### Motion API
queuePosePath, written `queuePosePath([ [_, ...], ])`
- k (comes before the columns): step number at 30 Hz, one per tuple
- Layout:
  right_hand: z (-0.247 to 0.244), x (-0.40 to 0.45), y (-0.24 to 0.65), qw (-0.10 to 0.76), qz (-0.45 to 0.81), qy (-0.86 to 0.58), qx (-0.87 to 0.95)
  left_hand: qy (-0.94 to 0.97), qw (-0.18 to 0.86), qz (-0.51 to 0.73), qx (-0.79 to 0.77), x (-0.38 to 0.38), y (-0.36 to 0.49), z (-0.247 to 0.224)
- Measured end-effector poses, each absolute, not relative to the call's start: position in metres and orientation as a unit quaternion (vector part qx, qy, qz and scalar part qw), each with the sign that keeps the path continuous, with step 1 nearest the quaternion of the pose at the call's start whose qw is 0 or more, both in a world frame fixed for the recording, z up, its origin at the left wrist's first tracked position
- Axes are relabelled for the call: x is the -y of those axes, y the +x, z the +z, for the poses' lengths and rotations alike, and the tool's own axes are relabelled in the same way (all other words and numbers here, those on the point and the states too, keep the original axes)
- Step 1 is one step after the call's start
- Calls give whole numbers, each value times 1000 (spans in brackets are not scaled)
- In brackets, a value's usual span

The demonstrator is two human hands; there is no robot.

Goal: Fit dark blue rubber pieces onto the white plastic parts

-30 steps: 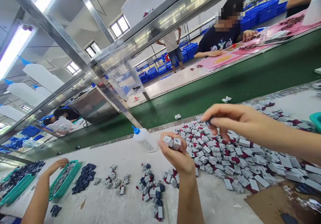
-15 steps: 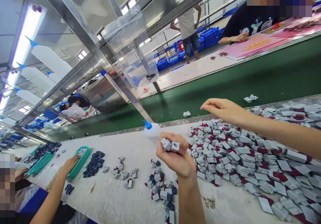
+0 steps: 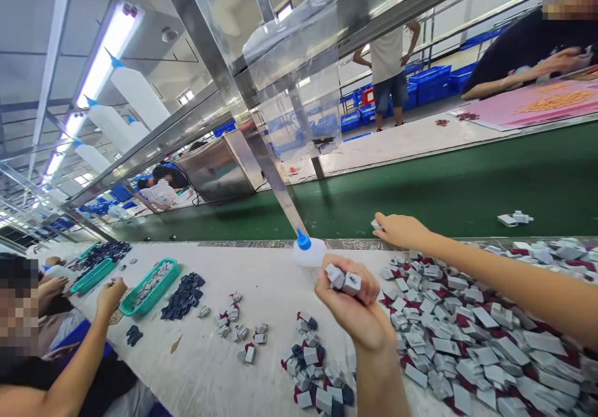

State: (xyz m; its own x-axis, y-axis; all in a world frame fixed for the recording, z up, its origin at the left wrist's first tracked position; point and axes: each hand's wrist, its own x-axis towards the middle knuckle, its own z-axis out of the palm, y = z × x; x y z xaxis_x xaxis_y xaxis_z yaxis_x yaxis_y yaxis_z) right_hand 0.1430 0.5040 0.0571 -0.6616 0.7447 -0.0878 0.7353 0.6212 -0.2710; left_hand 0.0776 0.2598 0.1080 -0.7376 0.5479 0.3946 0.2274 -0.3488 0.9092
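Gripping grey pieces (image 3: 350, 286), left fingers (image 3: 372, 288) curl, right fingers (image 3: 384, 227) pinch.

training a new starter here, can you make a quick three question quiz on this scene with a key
1. What colour is the cap of the bottle by the left hand: (a) red, (b) blue, (c) yellow?
2. True or false: the left hand is empty.
3. Fill in: the dark blue pile lies beside a teal ____.

Key: 1. b. 2. False; it holds grey pieces. 3. Basket.
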Motion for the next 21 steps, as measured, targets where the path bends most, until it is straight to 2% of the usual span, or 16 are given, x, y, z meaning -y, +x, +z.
queuePosePath([
  [5, 44, -520, 124, -32, 100, -419, 902, 301, 172, 789, -507, -274, 101, 111],
  [11, 30, -520, 98, -16, 57, -421, 905, 235, 241, 856, -391, -288, 116, 121],
  [15, 33, -544, 131, 11, 6, -496, 868, 103, 277, 906, -303, -291, 125, 133],
  [21, 36, -581, 213, -2, -28, -607, 794, 29, 295, 906, -303, -294, 131, 147],
])
